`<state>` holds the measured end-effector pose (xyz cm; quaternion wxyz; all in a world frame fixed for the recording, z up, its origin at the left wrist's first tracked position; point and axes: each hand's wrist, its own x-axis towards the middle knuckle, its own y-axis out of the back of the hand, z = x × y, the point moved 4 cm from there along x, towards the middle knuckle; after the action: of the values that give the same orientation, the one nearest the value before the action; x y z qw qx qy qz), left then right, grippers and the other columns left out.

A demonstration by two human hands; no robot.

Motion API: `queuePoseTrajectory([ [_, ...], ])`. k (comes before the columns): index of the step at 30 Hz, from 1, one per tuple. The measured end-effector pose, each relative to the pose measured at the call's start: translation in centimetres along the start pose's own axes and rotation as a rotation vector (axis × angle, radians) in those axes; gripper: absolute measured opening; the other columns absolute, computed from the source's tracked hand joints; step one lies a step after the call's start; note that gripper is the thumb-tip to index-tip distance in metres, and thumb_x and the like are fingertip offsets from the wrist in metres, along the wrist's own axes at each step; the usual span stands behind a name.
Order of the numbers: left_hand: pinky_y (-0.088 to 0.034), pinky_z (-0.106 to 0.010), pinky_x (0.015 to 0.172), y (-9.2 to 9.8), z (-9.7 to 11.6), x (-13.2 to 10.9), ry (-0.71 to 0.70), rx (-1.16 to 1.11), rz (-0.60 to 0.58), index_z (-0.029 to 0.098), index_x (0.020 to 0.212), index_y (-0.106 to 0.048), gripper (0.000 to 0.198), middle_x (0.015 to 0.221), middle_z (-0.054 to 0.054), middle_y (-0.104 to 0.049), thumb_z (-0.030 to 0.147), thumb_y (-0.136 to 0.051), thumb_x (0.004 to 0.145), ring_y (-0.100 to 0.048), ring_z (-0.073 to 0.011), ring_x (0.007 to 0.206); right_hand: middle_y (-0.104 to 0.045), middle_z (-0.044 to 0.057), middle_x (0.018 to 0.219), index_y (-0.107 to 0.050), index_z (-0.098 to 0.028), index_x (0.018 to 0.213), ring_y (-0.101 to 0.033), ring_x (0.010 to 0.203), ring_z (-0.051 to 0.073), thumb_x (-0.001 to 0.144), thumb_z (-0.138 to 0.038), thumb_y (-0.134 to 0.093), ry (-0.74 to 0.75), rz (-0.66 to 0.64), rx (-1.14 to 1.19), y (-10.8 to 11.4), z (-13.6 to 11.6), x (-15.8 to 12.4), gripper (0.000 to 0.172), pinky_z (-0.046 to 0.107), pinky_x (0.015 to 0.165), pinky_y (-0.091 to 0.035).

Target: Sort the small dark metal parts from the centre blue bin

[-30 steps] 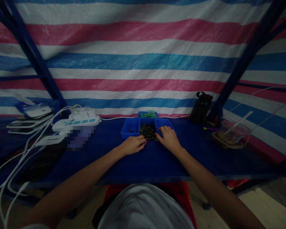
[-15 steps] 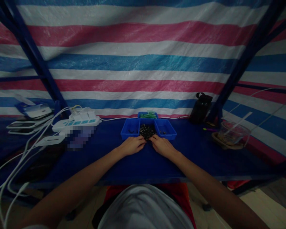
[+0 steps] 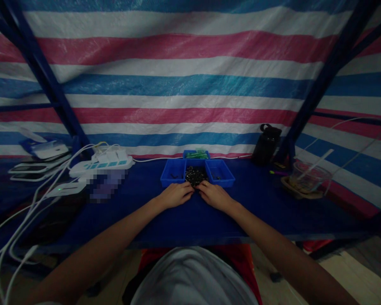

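My left hand rests on the blue table with its fingers curled, its fingertips at the front edge of the middle blue tray, which holds a heap of small dark parts. My right hand lies close beside it, fingers drawn together in a pinch at the same front edge. What the fingertips hold is too small to make out. A left blue tray and a right blue tray flank the middle one and hold a few parts each. A rear tray holds green pieces.
A white power strip with white cables lies at the left, near stacked flat devices. A dark bottle stands at the back right, and a clear bowl with a straw sits at the right. A striped tarp hangs behind.
My right hand drew back from the right tray to the front of the middle tray, next to my left hand. The left hand stayed put.
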<state>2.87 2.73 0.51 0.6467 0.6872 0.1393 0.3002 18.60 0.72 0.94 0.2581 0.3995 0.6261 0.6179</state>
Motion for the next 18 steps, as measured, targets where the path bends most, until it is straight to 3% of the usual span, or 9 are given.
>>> queuePoseTrajectory([
  [18, -0.044, -0.020, 0.068, 0.20, 0.26, -0.06, -0.054, -0.018, 0.000, 0.021, 0.098, -0.058, 0.021, 0.097, -0.001, -0.058, 0.027, -0.038, 0.094, -0.059, -0.0122, 0.084, -0.060, 0.004, 0.099, -0.055, -0.021, 0.105, -0.059, 0.092, 0.016, 0.090, -0.020, -0.048, 0.063, 0.086, 0.117, -0.57, 0.67, 0.23, 0.017, 0.024, 0.079, -0.042],
])
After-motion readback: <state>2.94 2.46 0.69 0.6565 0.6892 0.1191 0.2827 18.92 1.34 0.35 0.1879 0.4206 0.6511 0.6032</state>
